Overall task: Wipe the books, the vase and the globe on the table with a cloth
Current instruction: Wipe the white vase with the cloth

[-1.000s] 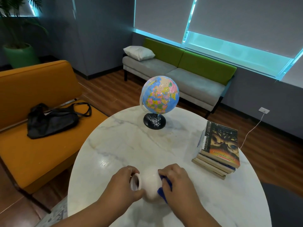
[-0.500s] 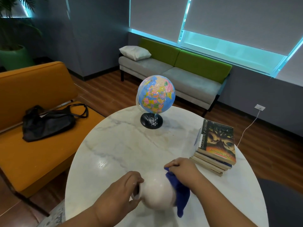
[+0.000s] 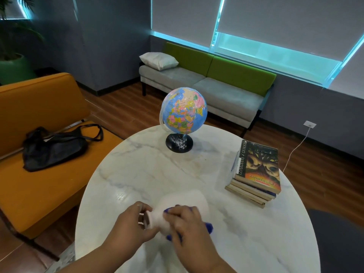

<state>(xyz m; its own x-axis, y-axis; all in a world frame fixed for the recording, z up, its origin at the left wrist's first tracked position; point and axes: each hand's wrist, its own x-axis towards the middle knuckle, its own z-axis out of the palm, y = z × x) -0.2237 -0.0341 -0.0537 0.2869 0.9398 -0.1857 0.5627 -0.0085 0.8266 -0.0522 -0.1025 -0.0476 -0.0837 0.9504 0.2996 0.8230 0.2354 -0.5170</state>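
Since prev. frame, right hand [image 3: 189, 223] had come back over the vase [image 3: 185, 205] neck end; half a sec ago it sat further toward the vase's base w/ cloth [image 3: 209, 227] hanging loose below. Cloth now mostly hidden under the palm. Vase also turned a bit, base pointing more up-right.

Vase: white, lying tilted on its side, held just above near edge of table [image 3: 256, 243], mouth toward left. Whether it touched the tabletop – couldn't tell; motion blur.

Left hand [image 3: 132, 223]: fingers curled round the vase's rim/neck, closed grip, thumb at the mouth.

Right hand: pressed down over vase shoulder, fingers bent, clamping the blue cloth against the vase. Only bits of cloth showed – at fingertips, under the palm, and a tuft at right of the hand.

Globe [image 3: 184, 110]: upright on black base, far side of table, well apart from the hands. White flecks on base.

Books [image 3: 256, 174]: stack of approx. four, right side of table, top cover reading "Guardians of Ga'Hoole". Untouched by either hand.

Table: round, white marble look.

Surroundings: orange seat [image 3: 39, 184] at left w/ black bag [image 3: 53, 148] on it; grey-green sofa [image 3: 206, 85] behind globe, white pillow [image 3: 158, 61] at its left end. Wall socket [image 3: 309, 124] at right w/ white cable running down. Plant pot [image 3: 11, 69] far left corner.
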